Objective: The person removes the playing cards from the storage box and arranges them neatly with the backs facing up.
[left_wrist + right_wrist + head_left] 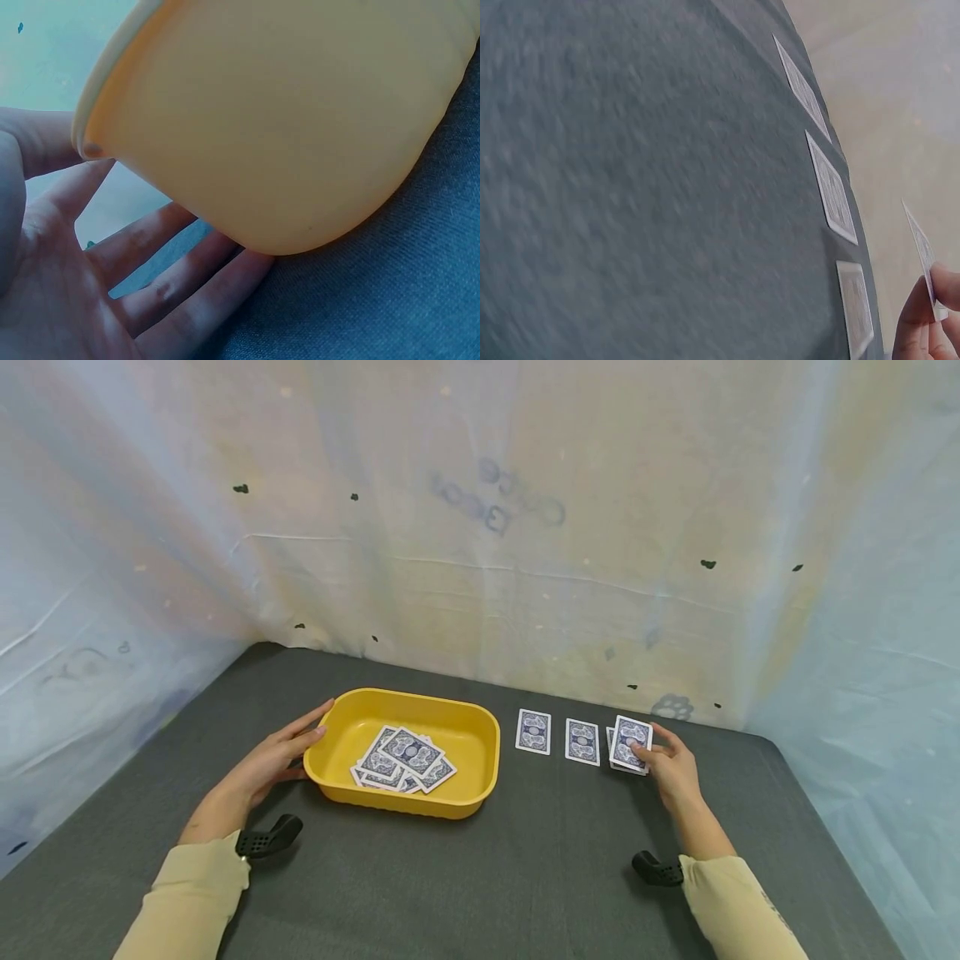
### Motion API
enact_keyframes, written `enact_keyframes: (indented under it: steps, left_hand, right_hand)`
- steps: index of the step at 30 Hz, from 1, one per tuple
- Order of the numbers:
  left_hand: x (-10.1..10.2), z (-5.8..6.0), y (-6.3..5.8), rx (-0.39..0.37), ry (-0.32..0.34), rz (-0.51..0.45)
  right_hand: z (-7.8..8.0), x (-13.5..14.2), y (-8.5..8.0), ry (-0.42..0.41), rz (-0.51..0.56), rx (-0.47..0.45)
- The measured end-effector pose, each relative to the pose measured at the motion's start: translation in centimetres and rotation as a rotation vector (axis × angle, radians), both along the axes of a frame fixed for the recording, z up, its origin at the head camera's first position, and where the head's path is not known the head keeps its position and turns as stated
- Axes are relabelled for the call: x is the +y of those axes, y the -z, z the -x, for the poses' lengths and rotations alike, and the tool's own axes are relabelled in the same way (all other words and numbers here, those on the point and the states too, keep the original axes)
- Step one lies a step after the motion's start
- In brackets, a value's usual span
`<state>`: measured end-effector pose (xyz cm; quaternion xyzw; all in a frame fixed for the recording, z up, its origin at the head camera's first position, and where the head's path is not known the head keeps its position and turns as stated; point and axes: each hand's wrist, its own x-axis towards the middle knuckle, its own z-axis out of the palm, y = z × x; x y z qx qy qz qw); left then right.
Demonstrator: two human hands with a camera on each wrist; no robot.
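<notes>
My left hand [266, 764] is at the left end of a yellow tray [408, 806], which stands on the dark cloth. In the left wrist view its thumb reaches over the rim and the fingers [142, 244] lie against the outer wall. Several blue-and-white playing cards [412, 752] lie face down in a loose pile inside. At the right, my right hand [671, 768] pinches a playing card [921, 244] between thumb and fingers, back side up. In the head view it overlaps another face-down card [855, 307] lying on the cloth.
Two more face-down cards, a left one [533, 732] and a middle one [582, 742], form a row between the tray and my right hand. Dark cloth [465, 885] covers the table. A pale hanging sheet [480, 568] rises behind its far edge.
</notes>
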<state>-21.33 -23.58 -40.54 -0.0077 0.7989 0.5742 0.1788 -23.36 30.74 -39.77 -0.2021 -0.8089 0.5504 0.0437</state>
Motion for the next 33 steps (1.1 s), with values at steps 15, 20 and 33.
enact_keyframes:
  steps: [15,20,33]
  left_hand:
    - [0.0,0.0,0.0,0.006,-0.003,0.012]
    - [0.0,0.0,0.0,0.001,-0.008,0.018]
    - [0.1,0.0,0.1,0.006,-0.016,0.003]
  right_hand:
    - [-0.2,2.9,0.4,0.051,-0.024,-0.007]
    - [-0.3,3.7,0.6,0.066,-0.061,0.002]
    - [-0.5,5.7,0.9,0.053,-0.109,-0.048]
